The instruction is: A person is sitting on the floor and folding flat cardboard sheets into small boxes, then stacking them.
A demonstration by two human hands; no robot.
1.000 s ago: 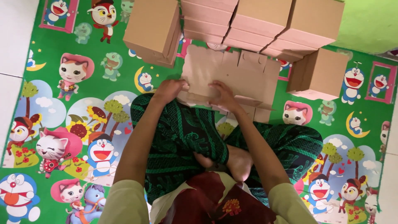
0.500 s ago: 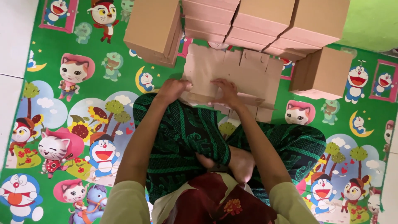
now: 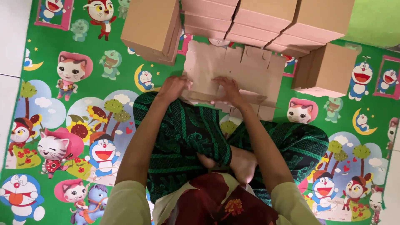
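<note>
A flat, unfolded brown cardboard box blank point(image 3: 246, 71) lies on the mat in front of my crossed legs. My left hand point(image 3: 174, 87) grips its near left edge, fingers curled over the cardboard. My right hand point(image 3: 227, 91) presses on the near middle of the blank, with a folded-up flap point(image 3: 250, 99) just to its right. More flat cardboard pieces lie under the blank near my knees.
Several assembled brown boxes stand around: one at the far left point(image 3: 152, 27), a stacked row at the back point(image 3: 266, 21), one at the right point(image 3: 327, 68). A green cartoon-printed play mat point(image 3: 83, 108) covers the floor; white tiles point(image 3: 10, 62) border it on the left.
Both hands have shifted slightly on the near edge of the cardboard blank, and a near flap has lifted a little. The boxes have not moved.
</note>
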